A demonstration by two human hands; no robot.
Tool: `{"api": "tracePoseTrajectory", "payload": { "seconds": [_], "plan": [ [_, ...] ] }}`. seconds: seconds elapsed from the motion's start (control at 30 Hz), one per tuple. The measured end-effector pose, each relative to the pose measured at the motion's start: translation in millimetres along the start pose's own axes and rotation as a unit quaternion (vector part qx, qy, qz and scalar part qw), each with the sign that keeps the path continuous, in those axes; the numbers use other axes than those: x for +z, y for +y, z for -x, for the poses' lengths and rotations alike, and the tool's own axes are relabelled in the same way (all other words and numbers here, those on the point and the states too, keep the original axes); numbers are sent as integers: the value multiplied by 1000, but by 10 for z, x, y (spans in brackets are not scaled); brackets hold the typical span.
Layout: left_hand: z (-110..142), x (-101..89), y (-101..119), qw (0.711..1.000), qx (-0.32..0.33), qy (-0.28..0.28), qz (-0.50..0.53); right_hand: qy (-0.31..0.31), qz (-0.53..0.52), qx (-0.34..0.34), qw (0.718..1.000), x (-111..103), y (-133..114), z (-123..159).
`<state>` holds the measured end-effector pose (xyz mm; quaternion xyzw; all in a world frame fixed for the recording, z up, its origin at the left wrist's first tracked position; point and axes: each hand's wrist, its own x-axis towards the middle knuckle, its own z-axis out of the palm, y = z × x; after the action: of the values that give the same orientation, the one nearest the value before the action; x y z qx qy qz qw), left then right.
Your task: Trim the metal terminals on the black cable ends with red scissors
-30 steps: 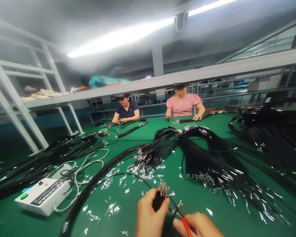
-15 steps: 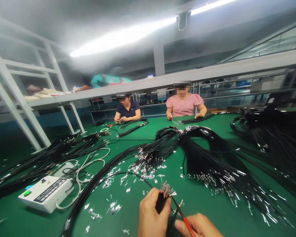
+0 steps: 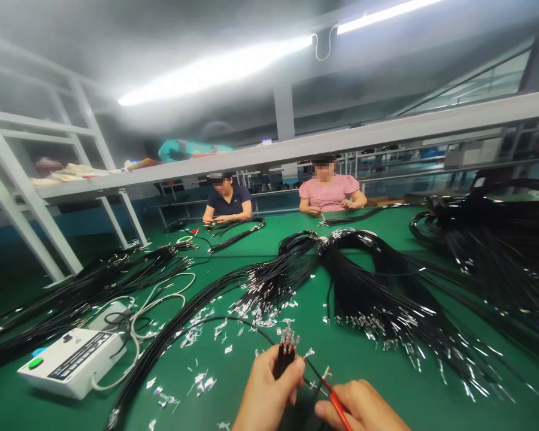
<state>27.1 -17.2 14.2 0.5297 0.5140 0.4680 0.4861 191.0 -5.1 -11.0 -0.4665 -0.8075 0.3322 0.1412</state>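
Observation:
Low in the head view, my left hand is closed round an upright bundle of black cables. Their stripped, silvery ends stick up above the thumb and forefinger. To its right, my right hand grips a slim red-handled tool; its exact kind I cannot make out. The dark front of the tool points up and left, close to a single black cable with thin coloured wires at its end. Whether the tool touches that cable is unclear. White scraps lie on the green tabletop left of my hands.
A white control box with a green button and grey cord sits at left. Large black cable bundles spread across the middle and right. Two people work across the table, under a long shelf.
The view has shifted slightly, so the table things appear a little further left. My left hand with the bundle has tilted slightly, and the red tool's dark front shows less.

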Motion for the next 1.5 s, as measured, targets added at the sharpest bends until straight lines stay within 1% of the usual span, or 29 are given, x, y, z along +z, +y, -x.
{"api": "tracePoseTrajectory", "payload": {
  "seconds": [0.1, 0.2, 0.3, 0.37, 0.4, 0.47, 0.5, 0.53, 0.6, 0.67, 0.73, 0.87, 1.0, 1.07, 1.1, 1.17, 1.23, 1.3, 1.4, 1.5],
  "plan": [
    [-5, -19, -32, 1000, -1, -9, 29, -3, 4, 0, 1000, -32, -28, -10],
    [-13, -36, -72, 994, -21, -57, 87, 10, 25, -5, 1000, -45, -26, -42],
    [-26, -58, -98, 981, -54, -110, 152, 32, 22, -10, 999, -37, 12, -68],
    [-33, -71, -101, 975, -65, -125, 171, 44, 10, -3, 999, -30, 32, -69],
    [-34, -75, -100, 977, -61, -125, 163, 48, -2, 5, 999, -29, 32, -65],
    [-33, -69, -95, 987, -41, -110, 112, 71, -60, 37, 995, -38, 8, -53],
    [-30, -58, -94, 991, -33, -101, 81, 83, -114, 55, 988, -47, -14, -46],
    [-26, -43, -95, 994, -29, -93, 55, 92, -179, 69, 977, -57, -41, -39],
    [-18, -3, -105, 996, -25, -79, 21, 96, -312, 79, 942, -76, -94, -28],
    [-11, 39, -123, 998, -18, -63, -1, 86, -394, 63, 913, -81, -131, -20],
    [-4, 74, -142, 999, -5, -43, -26, 84, -432, 52, 897, -68, -145, -17],
    [20, 125, -162, 996, 29, -10, -87, 91, -477, 49, 873, -9, -131, -20],
    [42, 157, -165, 986, 64, 19, -150, 94, -492, 55, 864, 44, -108, -8],
    [42, 161, -160, 988, 57, 17, -144, 101, -494, 52, 862, 64, -99, -4],
    [39, 158, -153, 992, 44, 3, -120, 103, -493, 50, 863, 72, -95, -5],
    [34, 144, -131, 997, 3, -59, -48, 105, -491, 46, 864, 84, -88, -11],
    [34, 122, -98, 990, -42, -133, 31, 108, -493, 40, 863, 93, -83, -18],
    [36, 100, -69, 974, -80, -187, 97, 106, -500, 29, 859, 102, -84, -21],
    [30, 82, -59, 953, -111, -229, 164, 96, -506, 15, 857, 126, -85, -26],
    [15, 89, -91, 941, -105, -263, 183, 102, -493, 9, 864, 142, -58, -45]
  ]
}}
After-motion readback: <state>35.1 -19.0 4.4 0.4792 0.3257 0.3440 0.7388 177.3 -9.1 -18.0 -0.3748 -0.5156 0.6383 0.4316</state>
